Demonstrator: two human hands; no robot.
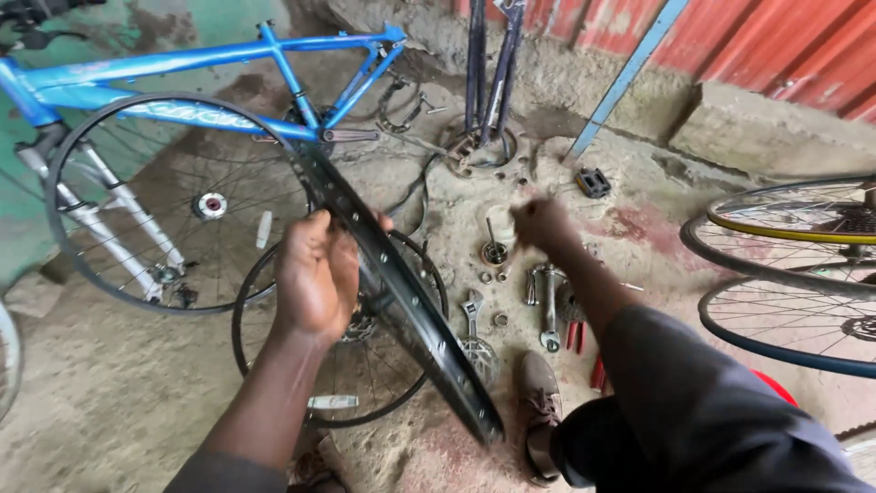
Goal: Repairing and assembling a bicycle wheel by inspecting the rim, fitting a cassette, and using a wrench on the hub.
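Dirt workshop floor point(119, 402), left hand point(315, 274) fingers wrapped round black bicycle rim point(411, 310), right hand point(545, 224) blurred above scattered hub parts point(497, 251), finger state unclear, blue bicycle point(182, 82) behind.

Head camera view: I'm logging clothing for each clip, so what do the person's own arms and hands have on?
Both the left hand and the right hand are bare, without gloves. Dark grey sleeves are pushed up, leaving the forearms uncovered. No watch or rings show.

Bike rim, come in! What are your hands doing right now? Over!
Left hand gripping black rim, tilted. Right hand blurred, reaching over small metal parts on ground; grip unclear. Spoked wheel lying under rim.
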